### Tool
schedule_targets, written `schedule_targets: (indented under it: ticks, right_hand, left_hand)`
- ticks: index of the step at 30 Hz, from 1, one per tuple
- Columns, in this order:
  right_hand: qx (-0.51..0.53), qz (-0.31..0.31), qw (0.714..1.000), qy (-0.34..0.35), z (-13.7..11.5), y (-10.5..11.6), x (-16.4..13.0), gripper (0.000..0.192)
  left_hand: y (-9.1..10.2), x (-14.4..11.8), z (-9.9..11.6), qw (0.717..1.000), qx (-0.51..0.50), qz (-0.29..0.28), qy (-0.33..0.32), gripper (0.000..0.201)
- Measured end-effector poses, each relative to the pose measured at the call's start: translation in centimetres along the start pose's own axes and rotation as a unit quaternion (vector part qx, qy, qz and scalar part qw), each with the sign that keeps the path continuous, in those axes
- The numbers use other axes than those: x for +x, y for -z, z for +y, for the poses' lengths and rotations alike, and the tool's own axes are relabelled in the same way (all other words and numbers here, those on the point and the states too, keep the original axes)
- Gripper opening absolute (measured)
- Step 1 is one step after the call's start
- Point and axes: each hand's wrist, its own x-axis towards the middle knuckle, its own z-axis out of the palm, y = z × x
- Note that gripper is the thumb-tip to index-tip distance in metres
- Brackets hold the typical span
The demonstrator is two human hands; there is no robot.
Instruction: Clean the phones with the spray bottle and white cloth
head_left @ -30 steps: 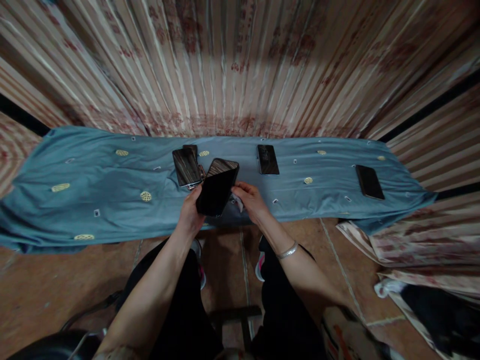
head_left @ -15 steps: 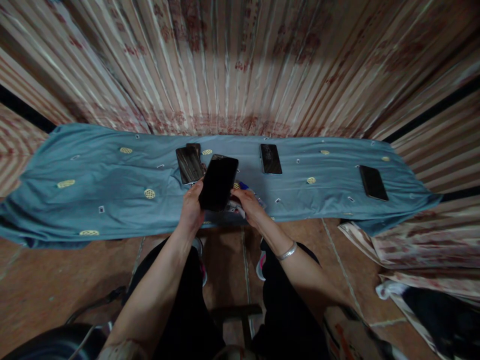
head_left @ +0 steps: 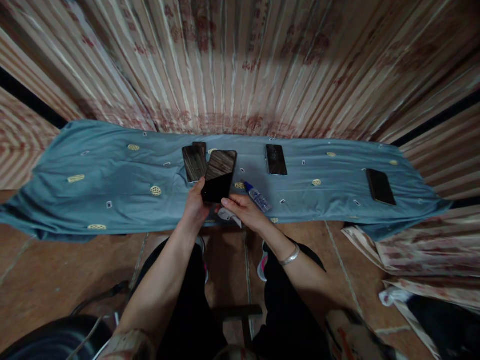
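Note:
My left hand [head_left: 195, 202] is closed around the lower left edge of a black smartphone [head_left: 220, 175], its dark glossy screen turned up towards me. My right hand [head_left: 243, 210] is at the phone's lower right corner, thumb along the edge. A crumpled white cloth [head_left: 229, 217] hangs from under the right fingers; how much of it lies behind the phone is hidden. Just beyond that hand lies a small bottle [head_left: 257, 196] with a blue pointed tip. Left of the held phone, another dark phone [head_left: 194, 163] rests partly over a smaller dark object [head_left: 200, 145].
A blue patterned sheet [head_left: 127, 175] covers the long low table. Farther right lie one dark phone [head_left: 276, 160] and a black phone-like slab [head_left: 381, 186]. Pleated curtains [head_left: 240, 65] stand right behind the table. A round black object [head_left: 56, 340] is on the floor at lower left.
The held phone has tilted, so its screen now reflects the curtain stripes. My right hand has moved lower left onto its bottom corner, uncovering more of the bottle. The view has shifted slightly.

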Motion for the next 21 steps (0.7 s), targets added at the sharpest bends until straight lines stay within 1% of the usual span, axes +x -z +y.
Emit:
schedule_targets:
  ticks: [4,6,10,13,18,21]
  right_hand:
    - [-0.028,-0.006,0.999,0.019,-0.1,0.2,-0.2,0.065]
    - [-0.040,-0.011,0.999,0.022,-0.1,0.3,-0.4,0.064]
    - [-0.067,-0.015,0.997,0.034,-0.4,0.5,-0.6,0.062]
    - [-0.060,-0.020,0.998,0.031,-0.7,0.5,-0.7,0.059]
    - [-0.023,-0.004,1.000,0.010,-1.1,0.3,-0.7,0.054]
    - [0.004,-0.030,1.000,0.002,-1.1,0.3,-0.5,0.056]
  left_hand:
    - [-1.1,-0.5,0.3,0.999,0.014,0.027,0.033,0.028]
    - [-1.7,-1.1,0.7,0.998,0.023,0.027,0.056,0.037]
    - [-2.4,-1.7,1.1,0.997,0.029,0.021,0.072,0.041]
    - [-2.2,-1.6,0.9,0.996,0.029,0.017,0.080,0.037]
    - [-1.3,-0.8,0.1,0.994,0.037,0.034,0.093,0.026]
    - [-0.7,-0.4,-0.3,0.996,0.011,0.009,0.090,0.024]
